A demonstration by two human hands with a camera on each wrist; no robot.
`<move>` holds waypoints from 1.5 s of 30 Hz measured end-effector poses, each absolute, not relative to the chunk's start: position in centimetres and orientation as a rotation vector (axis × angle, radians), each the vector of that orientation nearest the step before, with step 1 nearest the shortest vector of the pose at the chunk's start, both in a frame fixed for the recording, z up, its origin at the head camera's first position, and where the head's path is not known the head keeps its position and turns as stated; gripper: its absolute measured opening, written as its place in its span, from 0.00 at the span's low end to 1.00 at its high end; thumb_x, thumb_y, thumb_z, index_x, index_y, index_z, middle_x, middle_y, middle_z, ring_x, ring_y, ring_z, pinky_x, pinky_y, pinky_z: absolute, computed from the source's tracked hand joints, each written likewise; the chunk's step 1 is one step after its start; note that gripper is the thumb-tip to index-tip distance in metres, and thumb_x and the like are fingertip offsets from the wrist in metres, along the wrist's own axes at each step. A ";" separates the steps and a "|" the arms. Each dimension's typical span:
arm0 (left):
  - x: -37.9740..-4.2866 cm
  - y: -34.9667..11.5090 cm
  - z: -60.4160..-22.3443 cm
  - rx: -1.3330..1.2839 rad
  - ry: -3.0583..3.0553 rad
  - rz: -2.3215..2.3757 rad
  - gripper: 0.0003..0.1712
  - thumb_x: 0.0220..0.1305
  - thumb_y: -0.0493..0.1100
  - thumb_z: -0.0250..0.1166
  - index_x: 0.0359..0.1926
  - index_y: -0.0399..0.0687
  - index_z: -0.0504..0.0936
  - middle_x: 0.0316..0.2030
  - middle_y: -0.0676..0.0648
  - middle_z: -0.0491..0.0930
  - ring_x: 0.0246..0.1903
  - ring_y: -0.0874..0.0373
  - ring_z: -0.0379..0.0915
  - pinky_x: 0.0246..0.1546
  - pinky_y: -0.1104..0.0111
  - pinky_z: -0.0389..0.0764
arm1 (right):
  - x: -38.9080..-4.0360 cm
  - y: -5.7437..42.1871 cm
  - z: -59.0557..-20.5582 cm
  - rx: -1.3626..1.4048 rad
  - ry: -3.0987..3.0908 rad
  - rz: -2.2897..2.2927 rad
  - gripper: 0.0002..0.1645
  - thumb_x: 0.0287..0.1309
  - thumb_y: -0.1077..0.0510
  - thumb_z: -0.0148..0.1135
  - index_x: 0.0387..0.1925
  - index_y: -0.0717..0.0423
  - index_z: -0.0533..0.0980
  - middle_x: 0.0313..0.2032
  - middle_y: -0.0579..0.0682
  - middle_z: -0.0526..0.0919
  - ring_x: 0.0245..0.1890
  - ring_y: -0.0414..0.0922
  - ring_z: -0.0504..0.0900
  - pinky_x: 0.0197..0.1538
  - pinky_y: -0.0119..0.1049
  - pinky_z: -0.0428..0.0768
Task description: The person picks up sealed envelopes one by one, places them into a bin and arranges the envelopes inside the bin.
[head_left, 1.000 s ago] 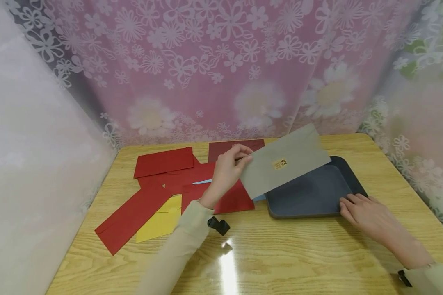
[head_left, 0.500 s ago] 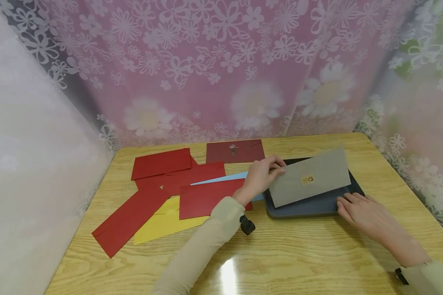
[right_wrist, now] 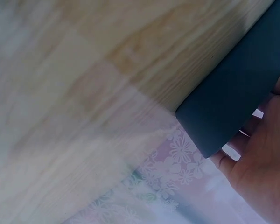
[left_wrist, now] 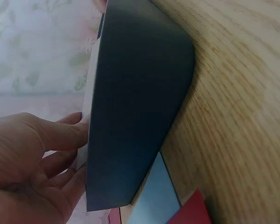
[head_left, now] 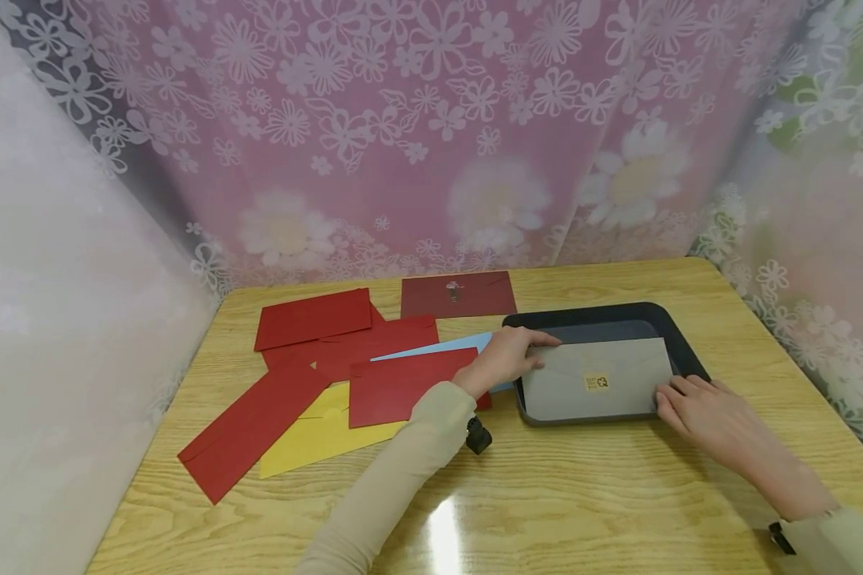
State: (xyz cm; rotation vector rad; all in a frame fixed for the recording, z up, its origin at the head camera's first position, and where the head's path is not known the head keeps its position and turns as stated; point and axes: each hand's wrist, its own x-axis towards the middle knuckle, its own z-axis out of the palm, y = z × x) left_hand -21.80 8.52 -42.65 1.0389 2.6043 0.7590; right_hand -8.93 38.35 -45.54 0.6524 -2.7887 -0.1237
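Note:
A grey envelope (head_left: 618, 359) with a small gold label lies in the front part of the dark tray (head_left: 674, 339). At the envelope's left end, my left hand (head_left: 505, 355) touches it with straightened fingers, close to the tray's left rim. In the left wrist view, the fingers (left_wrist: 70, 133) meet the pale envelope edge beside the tray wall (left_wrist: 130, 102). My right hand (head_left: 712, 411) holds the tray's right front corner, fingers curled over the rim. The right wrist view shows that hand (right_wrist: 266, 154) along the tray's outer wall (right_wrist: 238, 88); its fingertips are partly hidden.
Left of the tray, several red envelopes (head_left: 259, 431) overlap a yellow envelope (head_left: 331, 435) and a light blue envelope (head_left: 439, 350). Farther back lies a dark red envelope (head_left: 460, 295). The wooden table (head_left: 546, 495) ends at a pink floral curtain (head_left: 403, 144).
My left hand has carried the grey envelope rightward and lowered it; it now lies flat in the tray. The left fingers have loosened. My right hand has stayed on the tray corner.

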 end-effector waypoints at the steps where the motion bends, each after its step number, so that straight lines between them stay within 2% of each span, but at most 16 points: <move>1: -21.8 8.5 -42.7 1.038 2.608 0.744 0.24 0.71 0.42 0.65 0.66 0.60 0.79 0.62 0.55 0.80 0.56 0.61 0.79 0.36 0.80 0.74 | -8.9 38.3 -45.6 0.655 -2.783 -0.120 0.04 0.62 0.59 0.62 0.31 0.51 0.75 0.30 0.45 0.74 0.31 0.48 0.75 0.30 0.47 0.74; 7: -21.5 8.7 -43.2 1.048 2.657 0.621 0.24 0.72 0.41 0.65 0.67 0.59 0.79 0.61 0.53 0.80 0.49 0.62 0.81 0.24 0.79 0.69 | -8.9 38.2 -45.6 0.692 -2.755 -0.117 0.07 0.62 0.59 0.61 0.29 0.49 0.72 0.28 0.44 0.72 0.27 0.46 0.72 0.26 0.41 0.68; 9: -21.3 8.8 -43.3 1.058 2.692 0.542 0.24 0.72 0.42 0.65 0.66 0.59 0.79 0.60 0.53 0.81 0.50 0.62 0.80 0.27 0.78 0.70 | -8.8 38.1 -45.5 0.707 -2.751 -0.128 0.06 0.63 0.59 0.61 0.30 0.50 0.73 0.28 0.44 0.73 0.27 0.47 0.72 0.26 0.42 0.69; 15: -20.7 8.9 -43.2 1.137 2.774 0.309 0.23 0.72 0.42 0.65 0.65 0.57 0.80 0.55 0.51 0.80 0.54 0.60 0.77 0.46 0.75 0.78 | -8.6 37.9 -45.4 0.715 -2.752 -0.127 0.08 0.61 0.59 0.61 0.29 0.48 0.70 0.27 0.43 0.70 0.27 0.46 0.70 0.25 0.39 0.66; 19: -20.4 8.8 -43.3 1.205 2.795 0.224 0.20 0.72 0.41 0.64 0.63 0.53 0.82 0.53 0.51 0.82 0.52 0.60 0.78 0.48 0.74 0.79 | -8.3 37.8 -45.3 0.774 -2.708 -0.138 0.08 0.68 0.56 0.56 0.30 0.49 0.73 0.28 0.43 0.70 0.27 0.46 0.70 0.25 0.40 0.67; 20: -20.3 8.7 -43.3 1.220 2.800 0.208 0.20 0.72 0.40 0.64 0.62 0.53 0.83 0.52 0.50 0.82 0.51 0.60 0.78 0.48 0.74 0.79 | -8.3 37.8 -45.3 0.790 -2.699 -0.137 0.09 0.70 0.56 0.54 0.30 0.49 0.73 0.28 0.43 0.70 0.27 0.46 0.70 0.25 0.40 0.66; 22: -20.1 8.7 -43.4 1.236 2.811 0.184 0.18 0.71 0.41 0.65 0.61 0.52 0.84 0.51 0.50 0.82 0.51 0.59 0.77 0.47 0.74 0.78 | -8.1 37.8 -45.3 0.832 -2.668 -0.158 0.17 0.78 0.52 0.45 0.32 0.50 0.74 0.29 0.44 0.71 0.27 0.47 0.71 0.25 0.40 0.67; 24: -20.0 8.6 -43.4 1.240 2.818 0.171 0.18 0.71 0.41 0.65 0.60 0.52 0.85 0.50 0.49 0.82 0.50 0.59 0.77 0.45 0.74 0.78 | -8.0 37.7 -45.2 0.830 -2.677 -0.162 0.18 0.78 0.52 0.45 0.35 0.53 0.76 0.31 0.47 0.75 0.30 0.49 0.74 0.28 0.43 0.72; 27: -19.9 8.5 -43.4 1.240 2.824 0.180 0.17 0.71 0.43 0.65 0.59 0.51 0.85 0.50 0.49 0.82 0.50 0.59 0.77 0.45 0.74 0.78 | -7.9 37.7 -45.3 0.794 -2.726 -0.164 0.13 0.74 0.54 0.51 0.39 0.55 0.79 0.35 0.50 0.79 0.34 0.52 0.78 0.33 0.50 0.77; 29: -19.8 8.4 -43.4 1.230 2.825 0.226 0.18 0.72 0.44 0.64 0.61 0.50 0.83 0.51 0.50 0.83 0.50 0.59 0.78 0.45 0.74 0.79 | -7.8 37.5 -45.3 0.740 -2.767 -0.139 0.06 0.64 0.57 0.61 0.39 0.54 0.79 0.35 0.50 0.80 0.35 0.52 0.79 0.35 0.52 0.78; 30: -19.8 8.3 -43.3 1.221 2.827 0.267 0.18 0.73 0.45 0.64 0.61 0.50 0.83 0.51 0.50 0.83 0.50 0.60 0.79 0.44 0.75 0.79 | -7.8 37.5 -45.4 0.724 -2.776 -0.134 0.05 0.63 0.57 0.62 0.38 0.54 0.79 0.35 0.49 0.79 0.35 0.52 0.79 0.34 0.51 0.78; 33: -19.8 7.6 -42.6 1.182 2.843 0.423 0.19 0.74 0.46 0.62 0.62 0.50 0.82 0.52 0.52 0.83 0.47 0.63 0.80 0.37 0.78 0.78 | -7.8 37.4 -45.4 0.708 -2.774 -0.117 0.03 0.61 0.57 0.63 0.33 0.50 0.76 0.31 0.45 0.76 0.31 0.49 0.77 0.30 0.46 0.75; 35: -19.8 6.9 -41.8 1.150 2.870 0.543 0.17 0.75 0.46 0.61 0.60 0.52 0.83 0.51 0.53 0.83 0.39 0.66 0.80 0.30 0.80 0.75 | -7.8 37.4 -45.4 0.708 -2.763 -0.112 0.05 0.61 0.57 0.63 0.31 0.48 0.74 0.29 0.43 0.74 0.30 0.48 0.75 0.28 0.44 0.72; 38: -19.9 5.6 -40.2 1.132 2.921 0.707 0.14 0.75 0.45 0.60 0.56 0.53 0.85 0.48 0.54 0.84 0.32 0.67 0.79 0.25 0.80 0.71 | -7.7 37.4 -45.4 0.706 -2.751 -0.108 0.06 0.61 0.57 0.63 0.30 0.48 0.74 0.29 0.43 0.73 0.30 0.47 0.75 0.28 0.43 0.72; 45: -20.7 1.6 -38.6 1.048 3.106 0.922 0.11 0.73 0.47 0.63 0.50 0.54 0.87 0.40 0.56 0.87 0.34 0.66 0.82 0.23 0.79 0.73 | -7.6 37.6 -45.5 0.720 -2.727 -0.113 0.06 0.64 0.57 0.61 0.31 0.49 0.74 0.28 0.43 0.72 0.29 0.47 0.74 0.27 0.42 0.71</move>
